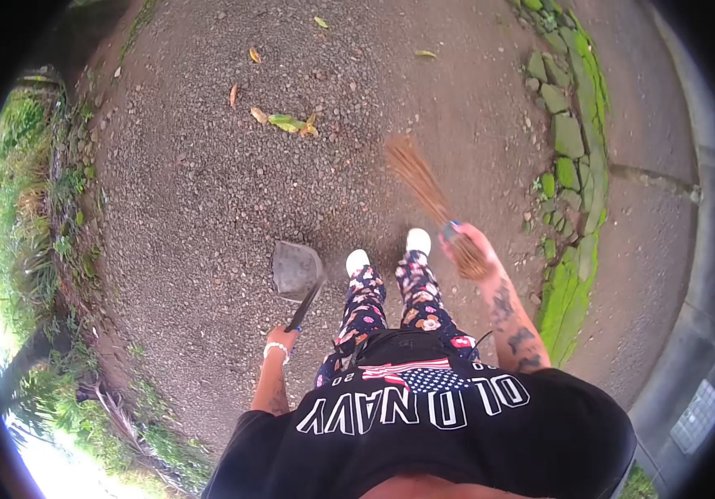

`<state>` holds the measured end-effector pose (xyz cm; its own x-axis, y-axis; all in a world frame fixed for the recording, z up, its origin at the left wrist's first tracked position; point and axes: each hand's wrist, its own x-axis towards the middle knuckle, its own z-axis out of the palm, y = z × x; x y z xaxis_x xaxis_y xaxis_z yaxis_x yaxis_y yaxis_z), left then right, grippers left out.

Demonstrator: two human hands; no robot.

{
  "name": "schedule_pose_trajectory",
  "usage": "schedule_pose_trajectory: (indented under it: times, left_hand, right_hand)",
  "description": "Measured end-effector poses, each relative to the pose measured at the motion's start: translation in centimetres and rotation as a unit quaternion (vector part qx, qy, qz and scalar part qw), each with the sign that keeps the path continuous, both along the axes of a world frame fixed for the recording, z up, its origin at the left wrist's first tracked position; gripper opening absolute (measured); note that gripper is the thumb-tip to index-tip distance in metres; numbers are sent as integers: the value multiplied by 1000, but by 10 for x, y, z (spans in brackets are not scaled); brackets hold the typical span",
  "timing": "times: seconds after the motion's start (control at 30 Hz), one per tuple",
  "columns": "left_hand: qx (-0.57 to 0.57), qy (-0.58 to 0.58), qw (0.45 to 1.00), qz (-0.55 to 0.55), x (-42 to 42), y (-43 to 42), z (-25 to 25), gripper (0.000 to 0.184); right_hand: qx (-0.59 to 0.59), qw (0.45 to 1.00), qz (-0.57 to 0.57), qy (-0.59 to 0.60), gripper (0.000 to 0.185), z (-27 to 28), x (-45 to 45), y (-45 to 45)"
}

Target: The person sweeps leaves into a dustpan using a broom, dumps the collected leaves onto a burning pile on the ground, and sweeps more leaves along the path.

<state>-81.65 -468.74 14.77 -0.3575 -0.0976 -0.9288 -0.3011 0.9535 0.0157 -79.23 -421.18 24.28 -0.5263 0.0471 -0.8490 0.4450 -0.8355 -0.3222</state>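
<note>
My right hand [470, 241] grips a brown stick broom [417, 176] around its bound middle, with the bristle end pointing forward and left over the ground. The short butt of the broom sticks out behind my fingers. Down at my left side, my left hand [283, 339] is closed on the dark handle of a dustpan [295, 270]. The dustpan's grey, scuffed pan hangs or rests just above the gravel, left of my feet; whether it touches the ground I cannot tell. Several fallen leaves [287, 123] lie on the gravel ahead, apart from the broom.
Loose gravel [199, 208] covers the path, with more scattered leaves [254, 55] farther ahead. Mossy broken stones [569, 137] edge the right side, beside a paved strip [648, 224]. Plants and a bank [33, 224] border the left. My white shoes [417, 241] stand between dustpan and broom.
</note>
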Motion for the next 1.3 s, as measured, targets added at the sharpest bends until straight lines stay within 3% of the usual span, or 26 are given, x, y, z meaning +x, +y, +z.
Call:
schedule_pose_trajectory:
  times: [0.1, 0.17, 0.23, 0.3, 0.4, 0.43, 0.5, 0.63, 0.7, 0.73, 0.8, 0.9, 0.97, 1.13, 1.3]
  left_hand:
    - [-14, 22, 999, 22, -3, 10, 8, 43]
    - [-5, -30, 989, 146, -12, 20, 9, 38]
    - [7, -2, 979, 205, -12, 25, 6, 32]
    - [1, 20, 976, 216, -24, 47, 17, 31]
    - [-24, -13, 977, 213, -36, 56, 29, 27]
    - [-40, -24, 966, 255, -41, 66, 43, 27]
    - [-39, -27, 952, 302, -69, 96, 49, 26]
    - [-51, -27, 934, 354, -92, 121, 59, 30]
    - [-94, -10, 964, 248, -80, 107, 23, 35]
    - [-89, -10, 966, 244, -87, 115, 20, 35]
    - [-112, 21, 979, 168, -93, 128, 28, 40]
    - [-116, 32, 980, 156, -93, 129, 27, 41]
    - [-127, -20, 971, 199, -125, 155, 54, 42]
    - [-122, 13, 957, 264, -140, 166, 62, 37]
    - [-128, 40, 942, 309, -127, 162, 66, 34]
  right_hand:
    - [-24, 998, -4, -53, 26, -7, -7, 43]
    - [-49, 996, 1, -69, 23, -37, -44, 57]
    - [30, 998, -55, -31, 27, -58, -107, 48]
    - [-42, 998, -38, -27, 24, -79, -174, 47]
    - [17, 997, 36, 62, 25, -51, -223, 69]
    - [-22, 1000, -13, -6, 25, -42, -226, 95]
    - [-26, 999, -31, 35, 25, -38, -216, 156]
    - [15, 997, 17, -75, 22, -28, -224, 262]
    - [175, 978, 101, -41, 21, -48, -247, 287]
    - [196, 978, 70, -33, 17, -72, -266, 296]
    - [212, 976, 19, -48, 15, -131, -311, 309]
    - [145, 981, 87, -94, 15, -143, -387, 260]
    - [148, 960, 238, -15, 23, -137, -421, 223]
    - [111, 946, 293, 81, 48, -63, -410, 172]
    - [42, 901, 433, 1, 70, 6, -346, 119]
